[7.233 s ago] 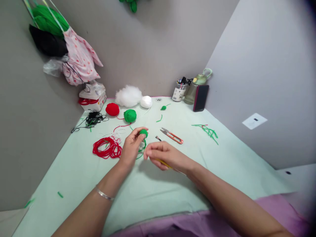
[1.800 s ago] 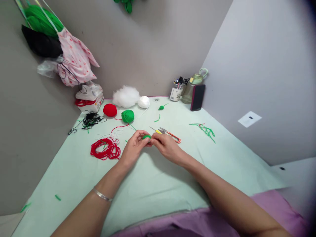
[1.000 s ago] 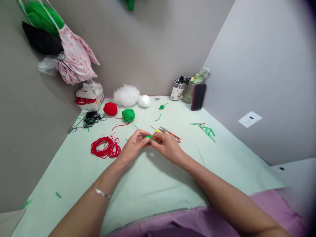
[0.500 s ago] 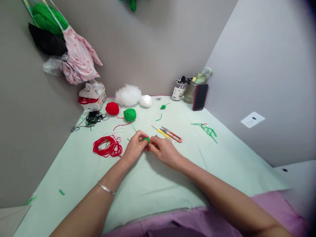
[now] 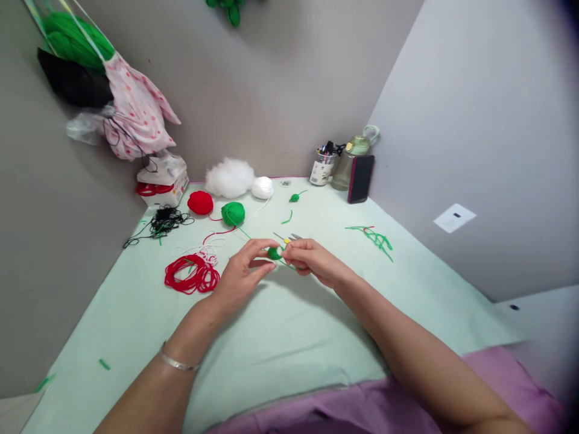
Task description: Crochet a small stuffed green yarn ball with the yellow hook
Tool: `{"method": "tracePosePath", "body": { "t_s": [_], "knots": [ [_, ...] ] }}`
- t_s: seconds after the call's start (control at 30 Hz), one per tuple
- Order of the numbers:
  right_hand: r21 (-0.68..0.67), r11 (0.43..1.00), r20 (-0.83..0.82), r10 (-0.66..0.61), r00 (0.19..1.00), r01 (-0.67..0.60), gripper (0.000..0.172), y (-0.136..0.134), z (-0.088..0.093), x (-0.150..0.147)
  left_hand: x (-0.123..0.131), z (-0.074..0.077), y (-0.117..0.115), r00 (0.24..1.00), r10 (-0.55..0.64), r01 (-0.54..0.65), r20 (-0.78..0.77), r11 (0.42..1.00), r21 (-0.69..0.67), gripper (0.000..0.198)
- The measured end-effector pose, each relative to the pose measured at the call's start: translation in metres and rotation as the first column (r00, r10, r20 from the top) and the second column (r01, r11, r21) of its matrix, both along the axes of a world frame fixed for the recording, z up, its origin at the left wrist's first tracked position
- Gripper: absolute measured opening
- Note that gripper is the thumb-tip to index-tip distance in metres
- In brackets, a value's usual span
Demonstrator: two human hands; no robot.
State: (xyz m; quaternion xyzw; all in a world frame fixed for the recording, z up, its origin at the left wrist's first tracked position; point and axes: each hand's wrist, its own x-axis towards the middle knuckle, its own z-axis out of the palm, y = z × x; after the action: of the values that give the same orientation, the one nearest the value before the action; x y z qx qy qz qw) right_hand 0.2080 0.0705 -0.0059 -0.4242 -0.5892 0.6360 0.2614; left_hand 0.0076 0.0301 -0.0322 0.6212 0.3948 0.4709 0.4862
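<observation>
Writing: jar [image 5: 321, 170] label too small to read | left hand [image 5: 242, 272] and right hand [image 5: 313, 263] both pinch green crochet piece [image 5: 274, 253] over cloth [image 5: 271, 343] centre | scissors [image 5: 294, 236] half hidden behind them, green yarn ball [image 5: 233, 213] beyond.

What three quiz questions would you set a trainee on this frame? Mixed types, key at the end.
1. Multiple choice: what do the left hand and right hand hold between their fingers? A) a spoon B) a small green piece C) a coin
2. True or false: the phone lies flat next to the hands.
3. Short answer: which is nearest the hands, the red ball, the green ball or the white ball?
Key: 1 B. 2 False: it stands upright at the back, beside the bottle. 3 The green ball.
</observation>
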Motion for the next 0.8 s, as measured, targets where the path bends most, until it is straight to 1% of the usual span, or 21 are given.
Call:
{"method": "tracePosePath", "body": {
  "t_s": [0.07,0.13,0.2,0.27,0.33,0.43,0.5,0.57,0.63,0.7,0.77,0.8],
  "knots": [
    [-0.068,0.996,-0.046,0.054,0.997,-0.057,0.033,0.001,0.0,0.001,0.001,-0.002,-0.001,0.999,0.001,0.001,-0.039,0.999,0.039,0.021],
    [-0.121,0.986,-0.088,0.102,0.991,-0.112,0.035,0.001,0.0,0.002,0.001,-0.003,-0.002,0.998,0.0,0.003,-0.068,0.999,0.048,0.016],
    [-0.147,0.979,-0.127,0.123,0.984,-0.141,0.038,0.002,-0.001,0.003,0.003,-0.003,-0.003,0.997,-0.001,0.003,-0.079,1.0,0.029,0.014],
    [-0.139,0.981,-0.161,0.113,0.98,-0.136,0.04,0.002,0.0,0.005,0.003,-0.001,-0.003,0.998,0.008,-0.008,-0.069,1.0,-0.003,0.015],
    [-0.102,0.989,-0.198,0.087,0.976,-0.108,0.04,0.003,0.003,0.008,0.002,0.002,-0.003,0.998,0.04,-0.041,-0.039,0.999,-0.033,0.017],
    [-0.03,0.997,-0.26,0.065,0.964,-0.075,0.041,0.004,0.011,0.016,-0.005,0.003,0.003,0.988,0.152,-0.151,0.024,0.987,-0.055,0.023],
    [0.002,0.996,-0.284,0.081,0.955,-0.084,0.043,0.004,0.019,0.023,-0.013,0.003,0.009,0.965,0.255,-0.252,0.06,0.966,-0.051,0.026],
    [0.033,0.996,-0.286,0.087,0.954,-0.081,0.041,0.002,0.026,0.029,-0.021,0.003,0.014,0.935,0.346,-0.344,0.08,0.938,-0.038,0.028],
    [0.087,0.995,-0.269,0.06,0.961,-0.038,0.037,0.0,0.031,0.033,-0.027,0.003,0.017,0.91,0.405,-0.404,0.088,0.914,-0.025,0.029],
    [0.152,0.988,-0.269,0.051,0.962,-0.009,0.038,-0.003,0.033,0.038,-0.032,0.003,0.019,0.891,0.444,-0.444,0.093,0.896,-0.02,0.029],
    [0.209,0.977,-0.286,0.11,0.952,-0.05,0.042,-0.006,0.031,0.045,-0.036,0.003,0.02,0.874,0.475,-0.475,0.098,0.879,-0.023,0.028],
    [0.236,0.966,-0.278,0.17,0.945,-0.104,0.045,-0.007,0.03,0.049,-0.038,0.003,0.021,0.866,0.49,-0.49,0.099,0.872,-0.027,0.028]
  ]
}}
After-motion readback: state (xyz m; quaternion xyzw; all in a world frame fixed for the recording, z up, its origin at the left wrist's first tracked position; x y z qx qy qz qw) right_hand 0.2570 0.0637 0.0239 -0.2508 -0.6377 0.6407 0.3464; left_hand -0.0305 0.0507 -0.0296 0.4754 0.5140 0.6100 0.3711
